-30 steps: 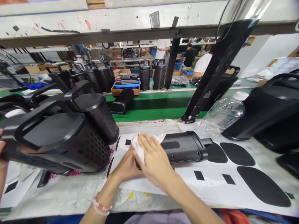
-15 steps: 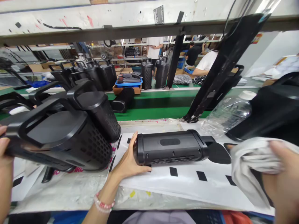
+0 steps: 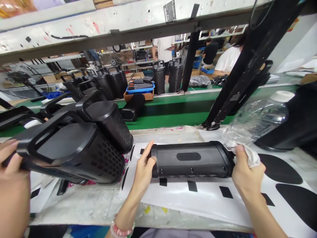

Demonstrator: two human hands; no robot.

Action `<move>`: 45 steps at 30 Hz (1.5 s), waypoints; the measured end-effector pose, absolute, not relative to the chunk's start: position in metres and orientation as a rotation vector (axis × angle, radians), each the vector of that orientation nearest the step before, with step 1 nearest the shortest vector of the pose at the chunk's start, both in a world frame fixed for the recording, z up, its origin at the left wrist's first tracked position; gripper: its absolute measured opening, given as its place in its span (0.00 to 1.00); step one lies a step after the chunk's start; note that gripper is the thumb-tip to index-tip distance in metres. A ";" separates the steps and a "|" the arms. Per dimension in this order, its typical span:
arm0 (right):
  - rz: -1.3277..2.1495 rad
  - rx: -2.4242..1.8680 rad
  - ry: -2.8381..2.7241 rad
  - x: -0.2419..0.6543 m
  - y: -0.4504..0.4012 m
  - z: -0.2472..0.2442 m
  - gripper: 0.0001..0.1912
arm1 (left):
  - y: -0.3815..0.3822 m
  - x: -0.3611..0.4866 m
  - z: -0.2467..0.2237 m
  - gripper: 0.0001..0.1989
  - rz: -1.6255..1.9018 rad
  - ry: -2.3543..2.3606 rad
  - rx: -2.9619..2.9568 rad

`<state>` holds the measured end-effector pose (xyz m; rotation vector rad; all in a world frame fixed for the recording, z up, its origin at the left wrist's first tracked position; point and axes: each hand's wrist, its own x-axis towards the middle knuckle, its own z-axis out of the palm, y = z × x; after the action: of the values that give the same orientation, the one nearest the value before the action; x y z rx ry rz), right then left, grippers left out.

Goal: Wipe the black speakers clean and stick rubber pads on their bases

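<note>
Right hand (image 3: 247, 172), earlier well right, now at right end of black case (image 3: 188, 163), grip closed on cloth (image 3: 252, 157). Left hand (image 3: 141, 167) at left end, grip half-curled; firmness can't tell. Case on white sheet (image 3: 208, 205).

A pink-and-white bead bracelet (image 3: 122, 230) circles the left wrist (image 3: 128, 211); forearms (image 3: 264, 213) are bare; lilac-grey cloth (image 3: 175, 234) below is probably clothing.

Bright, whitish indoor light lays a soft sheen on the black housing (image 3: 189, 164) and sharp glints on the clear bottle (image 3: 262, 114). Wide-angle distortion stretches the edges; the far shelves (image 3: 143, 61) look soft.
</note>
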<state>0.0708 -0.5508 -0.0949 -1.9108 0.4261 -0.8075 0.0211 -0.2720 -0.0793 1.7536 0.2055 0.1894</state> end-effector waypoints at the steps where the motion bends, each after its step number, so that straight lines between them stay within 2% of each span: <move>1: -0.817 -1.879 0.432 0.068 -0.551 -0.095 0.24 | -0.274 0.021 -0.080 0.30 0.211 0.242 1.740; 10: -0.911 -1.698 0.415 0.067 -0.552 -0.111 0.22 | -0.285 0.018 -0.083 0.26 0.286 0.315 1.532; 14: -0.975 -1.665 0.359 0.065 -0.551 -0.114 0.20 | -0.287 0.014 -0.085 0.28 0.266 0.281 1.452; 19: -1.010 -1.645 0.314 0.062 -0.550 -0.114 0.17 | -0.287 0.012 -0.089 0.24 0.360 0.240 1.467; 23: -1.004 -1.645 0.304 0.060 -0.551 -0.115 0.17 | -0.286 0.013 -0.090 0.27 0.361 0.186 1.354; 27: -1.002 -1.672 0.305 0.059 -0.551 -0.113 0.17 | -0.287 0.014 -0.086 0.25 0.375 0.213 1.339; 30: -0.997 -1.696 0.300 0.059 -0.551 -0.111 0.17 | -0.289 0.014 -0.082 0.29 0.327 0.235 1.300; 38: -0.962 -1.742 0.344 0.058 -0.552 -0.111 0.20 | -0.285 0.017 -0.084 0.31 0.273 0.189 1.373; 40: -0.906 -1.935 0.323 0.059 -0.555 -0.101 0.21 | -0.281 0.017 -0.090 0.32 0.271 0.133 1.426; 43: -0.902 -2.420 0.168 0.062 -0.552 -0.068 0.23 | -0.274 0.014 -0.099 0.45 0.200 0.065 1.530; 45: -0.898 -2.523 -0.015 0.067 -0.538 -0.042 0.24 | -0.271 0.011 -0.103 0.52 0.132 0.015 1.637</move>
<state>0.0669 -0.5384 -0.0421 -2.5234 -0.0151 -0.8983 0.0115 -0.2712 -0.1029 1.6371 0.0147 0.1324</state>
